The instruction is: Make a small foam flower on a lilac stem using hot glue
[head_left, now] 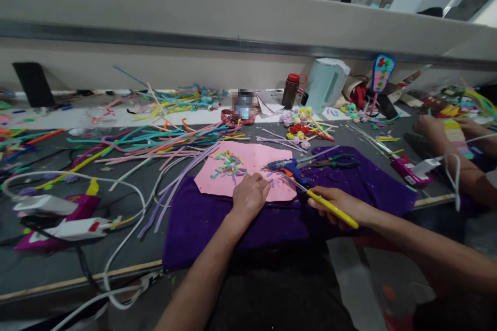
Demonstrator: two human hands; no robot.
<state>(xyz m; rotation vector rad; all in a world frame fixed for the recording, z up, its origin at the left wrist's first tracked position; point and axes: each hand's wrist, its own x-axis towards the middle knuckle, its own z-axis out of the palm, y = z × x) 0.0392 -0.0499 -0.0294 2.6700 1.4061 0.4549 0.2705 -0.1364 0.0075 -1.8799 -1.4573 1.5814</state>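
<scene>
My left hand [250, 195] rests on a pink sheet [264, 155], its fingers drawn together; whatever they may hold is too small or hidden to name. My right hand [339, 204] grips a yellow-handled tool [330, 207] with a slim metal shaft pointing left towards the sheet; its exact kind is unclear. Just beyond the shaft lies a blue glue gun [281, 165] with an orange trigger, partly over the sheet. Short cut pieces of coloured pipe cleaner [229, 165] form a pile left of it. Under the sheet spreads a purple cloth [202, 222].
Pliers [337, 161] lie on the cloth. Long pipe cleaners [155, 139] cover the table's left, near white cables [143, 201] and a magenta power strip [77, 212]. A kettle [324, 85] and bottle [290, 92] stand behind. Another person's hands [433, 132] are at right.
</scene>
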